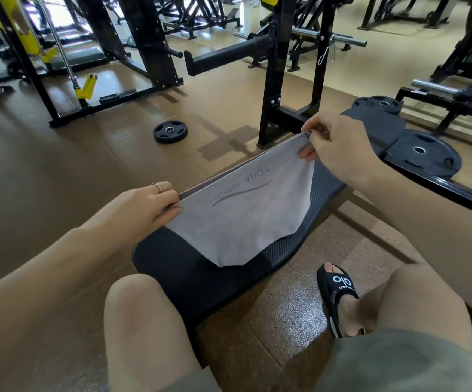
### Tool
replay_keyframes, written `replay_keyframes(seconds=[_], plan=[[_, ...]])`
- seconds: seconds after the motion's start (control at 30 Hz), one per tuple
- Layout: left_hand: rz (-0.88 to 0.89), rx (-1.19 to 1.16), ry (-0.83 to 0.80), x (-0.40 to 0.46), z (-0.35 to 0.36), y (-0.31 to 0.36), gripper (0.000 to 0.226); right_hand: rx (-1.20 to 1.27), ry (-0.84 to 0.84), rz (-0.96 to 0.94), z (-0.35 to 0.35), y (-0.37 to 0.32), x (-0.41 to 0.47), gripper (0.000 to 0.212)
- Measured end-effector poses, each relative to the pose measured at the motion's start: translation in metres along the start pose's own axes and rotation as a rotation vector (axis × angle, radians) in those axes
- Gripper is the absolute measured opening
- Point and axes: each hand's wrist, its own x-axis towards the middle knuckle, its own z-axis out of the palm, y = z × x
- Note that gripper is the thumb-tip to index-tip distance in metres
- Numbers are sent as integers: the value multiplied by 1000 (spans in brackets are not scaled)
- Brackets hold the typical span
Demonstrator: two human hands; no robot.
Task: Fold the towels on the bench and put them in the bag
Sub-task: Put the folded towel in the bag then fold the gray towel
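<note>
Mid-fold: left hand (pixel 144 205) and right hand (pixel 333 142) fingers each pinch a top corner of the grey towel (pixel 246 219), sagging below onto bench (pixel 189 281). No bag visible; bagging pending.

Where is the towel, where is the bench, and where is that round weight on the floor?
towel (pixel 246 219), head view, middle of the grey cloth.
bench (pixel 201 281), head view, bare black pad.
round weight (pixel 170 131), head view, top face.

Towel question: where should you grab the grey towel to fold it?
Grab the grey towel by its two top corners, coming from the sides, as the left hand and right hand do. Pinching there stretches the top edge straight, so the rest hangs over the bench.
</note>
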Motion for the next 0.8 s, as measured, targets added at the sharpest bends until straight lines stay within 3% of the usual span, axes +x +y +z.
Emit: replay_keyframes(seconds=[0.17,0.37,0.53,0.8], plan=[[-37,76,2,-5,-12,-25,34,32,-6,68,0,9,1,21],[-94,57,86,1,-29,-17,8,49,-37,104,1,14,3,20],[-144,-2,120,10,-41,-23,2,42,-56,120,-1,17,4,21],[-243,-140,182,15,-49,-29,17,-86,-161,-7,-6,17,2,6]])
